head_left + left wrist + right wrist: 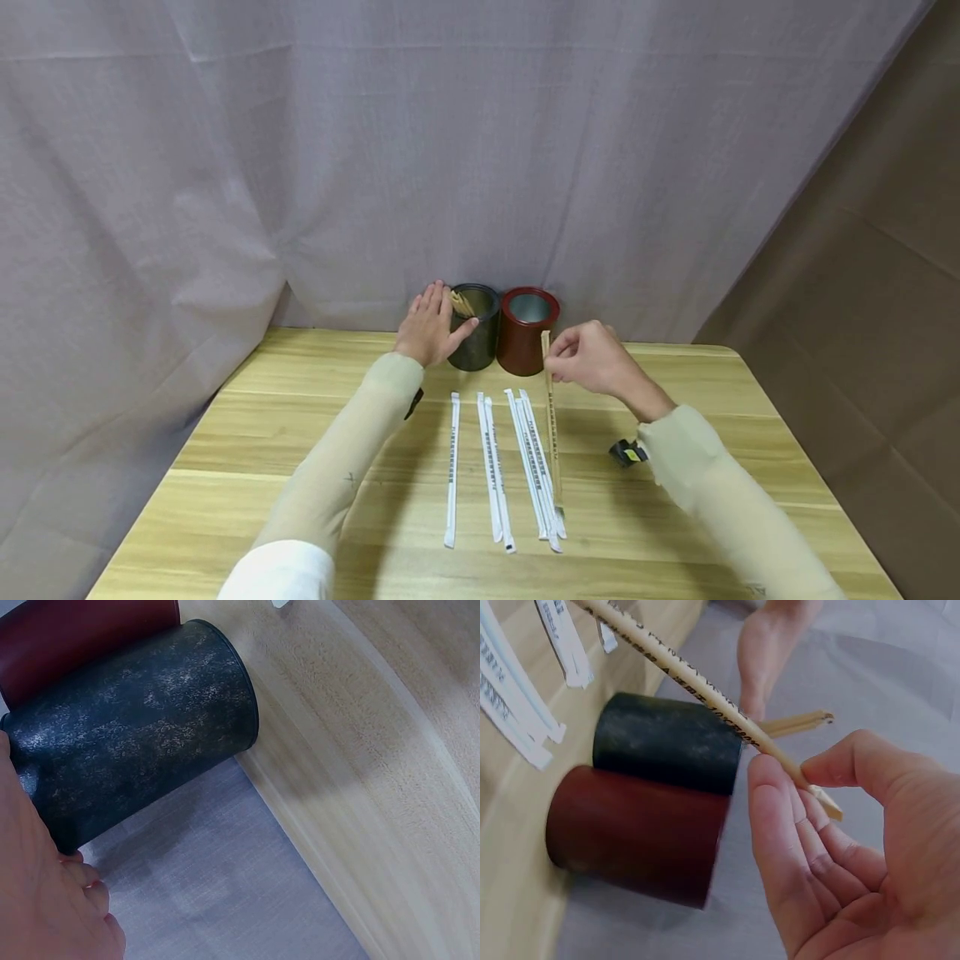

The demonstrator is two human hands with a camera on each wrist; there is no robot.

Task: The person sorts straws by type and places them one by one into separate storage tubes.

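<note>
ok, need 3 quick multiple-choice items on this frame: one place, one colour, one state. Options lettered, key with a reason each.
1. Where does the red holder stand?
A. Beside the dark holder, touching it
B. At the table's near edge
C. On the paper sleeves

2. What colour is the holder the left hand touches?
A. White
B. Dark grey-black
C. Yellow

3. What is the right hand doing?
A. Lying flat on the table
B. Pinching a wrapped chopstick near its top end
C. Gripping the red holder

Key: 1 A, the two cylinders meet side by side at the back. 2 B, the straight fingers lie on the dark one. 3 B, thumb and fingers pinch the stick.
</note>
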